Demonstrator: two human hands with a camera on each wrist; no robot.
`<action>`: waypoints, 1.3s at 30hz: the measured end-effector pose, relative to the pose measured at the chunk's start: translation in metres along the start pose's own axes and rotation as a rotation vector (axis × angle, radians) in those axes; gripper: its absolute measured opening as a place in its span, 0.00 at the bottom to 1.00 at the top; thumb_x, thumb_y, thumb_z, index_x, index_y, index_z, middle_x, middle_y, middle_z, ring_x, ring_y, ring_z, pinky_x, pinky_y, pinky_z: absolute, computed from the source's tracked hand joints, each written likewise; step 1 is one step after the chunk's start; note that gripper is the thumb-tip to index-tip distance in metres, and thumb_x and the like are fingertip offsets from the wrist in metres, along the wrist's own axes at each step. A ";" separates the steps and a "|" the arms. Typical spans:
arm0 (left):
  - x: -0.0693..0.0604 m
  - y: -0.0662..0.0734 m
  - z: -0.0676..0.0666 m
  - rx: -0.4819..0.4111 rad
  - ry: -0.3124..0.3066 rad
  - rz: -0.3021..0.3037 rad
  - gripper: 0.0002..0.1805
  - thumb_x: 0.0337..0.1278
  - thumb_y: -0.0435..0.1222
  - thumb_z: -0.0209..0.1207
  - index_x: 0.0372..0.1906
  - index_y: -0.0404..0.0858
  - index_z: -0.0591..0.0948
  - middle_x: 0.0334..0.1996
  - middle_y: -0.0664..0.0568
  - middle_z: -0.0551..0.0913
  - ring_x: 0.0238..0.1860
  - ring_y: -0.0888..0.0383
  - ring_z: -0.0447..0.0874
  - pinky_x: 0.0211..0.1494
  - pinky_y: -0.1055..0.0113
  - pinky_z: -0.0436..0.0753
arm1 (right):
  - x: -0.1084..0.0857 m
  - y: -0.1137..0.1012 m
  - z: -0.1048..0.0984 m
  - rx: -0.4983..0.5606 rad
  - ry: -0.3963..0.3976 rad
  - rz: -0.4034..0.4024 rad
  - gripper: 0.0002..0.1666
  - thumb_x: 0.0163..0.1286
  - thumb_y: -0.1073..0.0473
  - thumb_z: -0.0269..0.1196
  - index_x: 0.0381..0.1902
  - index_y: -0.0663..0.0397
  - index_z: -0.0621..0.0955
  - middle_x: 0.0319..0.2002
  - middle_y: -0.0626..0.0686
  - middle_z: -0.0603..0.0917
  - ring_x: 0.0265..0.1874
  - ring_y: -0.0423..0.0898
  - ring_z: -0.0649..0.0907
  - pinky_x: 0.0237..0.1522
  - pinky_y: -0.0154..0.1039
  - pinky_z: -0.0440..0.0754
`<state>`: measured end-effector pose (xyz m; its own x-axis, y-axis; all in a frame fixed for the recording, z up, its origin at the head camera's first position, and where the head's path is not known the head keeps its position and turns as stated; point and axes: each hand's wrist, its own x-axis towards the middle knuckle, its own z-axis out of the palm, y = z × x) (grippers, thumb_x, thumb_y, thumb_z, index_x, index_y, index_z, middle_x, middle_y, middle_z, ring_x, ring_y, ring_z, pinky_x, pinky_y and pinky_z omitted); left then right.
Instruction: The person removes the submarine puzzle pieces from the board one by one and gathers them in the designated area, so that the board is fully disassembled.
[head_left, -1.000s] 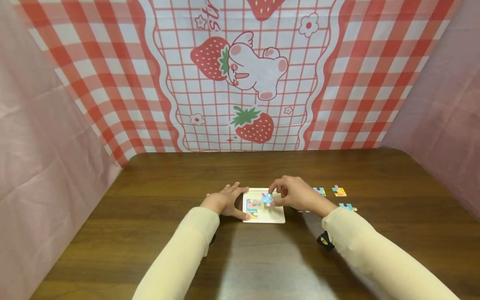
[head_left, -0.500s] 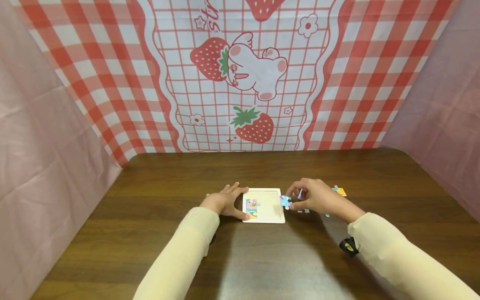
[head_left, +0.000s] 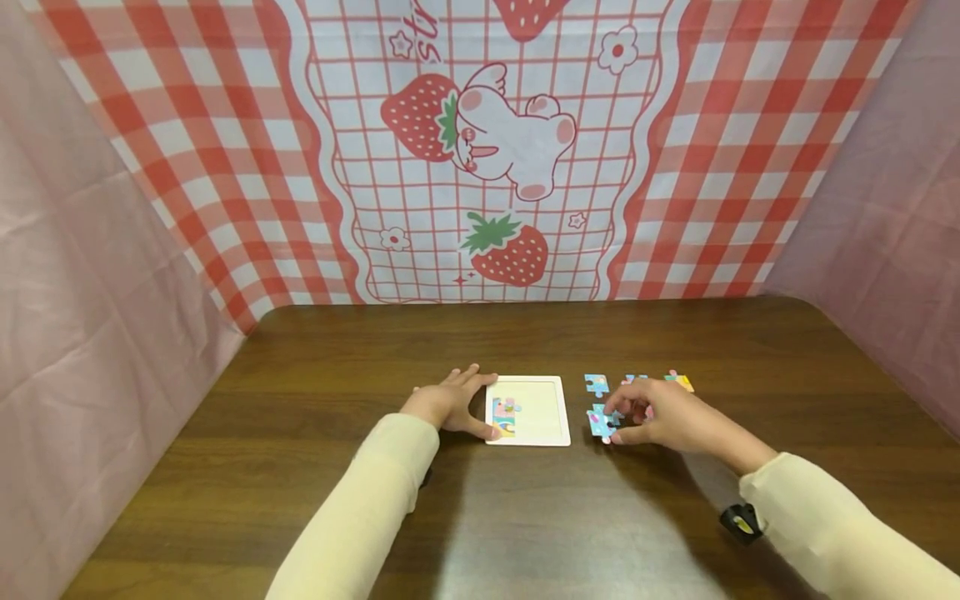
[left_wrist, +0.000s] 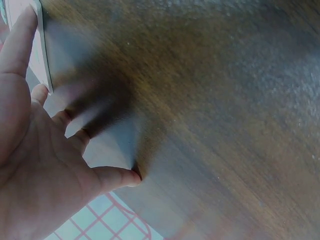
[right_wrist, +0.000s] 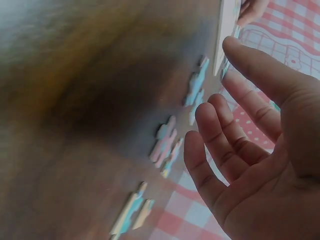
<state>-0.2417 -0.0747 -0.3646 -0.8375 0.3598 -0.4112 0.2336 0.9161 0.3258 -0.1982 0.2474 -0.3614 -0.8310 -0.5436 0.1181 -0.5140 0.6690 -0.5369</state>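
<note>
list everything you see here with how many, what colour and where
Puzzle tray: one, cream, middle of the table
Fitted pieces: at least two, pink, blue and yellow, left part of the tray
Held piece: one, mostly blue, in the right hand
Loose pieces: six in the right wrist view, blue, pink and yellow among them, right of the tray
Table: one, brown, under the puzzle
Backdrop: one, red and white with strawberries, behind the table
Curtains: two, pale pink, either side
Wrist devices: two, black, at the cuffs
Sleeves: two, cream, on both arms
Left hand: one, bare, at the tray's left edge
Right hand: one, bare, right of the tray
</note>
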 end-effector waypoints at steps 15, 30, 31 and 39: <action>-0.009 0.006 -0.004 -0.017 -0.002 -0.004 0.50 0.59 0.54 0.69 0.81 0.54 0.56 0.83 0.51 0.45 0.82 0.47 0.40 0.71 0.25 0.47 | -0.014 0.009 0.010 -0.066 -0.043 -0.015 0.15 0.54 0.52 0.80 0.36 0.45 0.86 0.30 0.36 0.77 0.31 0.34 0.75 0.33 0.35 0.76; -0.011 0.007 -0.005 -0.013 -0.004 0.001 0.50 0.59 0.55 0.69 0.81 0.55 0.55 0.83 0.51 0.45 0.82 0.47 0.40 0.71 0.25 0.48 | -0.012 0.009 0.001 -0.039 -0.020 -0.039 0.16 0.55 0.53 0.79 0.39 0.49 0.86 0.31 0.40 0.77 0.31 0.36 0.76 0.33 0.35 0.77; -0.011 0.007 -0.005 -0.012 -0.004 -0.001 0.50 0.59 0.55 0.69 0.81 0.55 0.56 0.83 0.51 0.45 0.82 0.47 0.40 0.71 0.25 0.48 | -0.012 0.009 0.000 -0.023 -0.006 -0.044 0.16 0.56 0.54 0.79 0.39 0.50 0.86 0.31 0.41 0.77 0.31 0.36 0.76 0.33 0.35 0.77; -0.011 0.007 -0.005 -0.007 -0.016 -0.014 0.50 0.59 0.55 0.69 0.82 0.55 0.55 0.83 0.52 0.43 0.82 0.48 0.39 0.72 0.26 0.47 | 0.000 0.006 0.005 0.080 0.079 -0.021 0.14 0.62 0.56 0.76 0.44 0.54 0.86 0.33 0.44 0.80 0.31 0.37 0.77 0.33 0.33 0.78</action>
<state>-0.2336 -0.0731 -0.3539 -0.8324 0.3503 -0.4294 0.2189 0.9197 0.3259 -0.1998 0.2487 -0.3685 -0.8361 -0.5132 0.1938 -0.5153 0.6135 -0.5984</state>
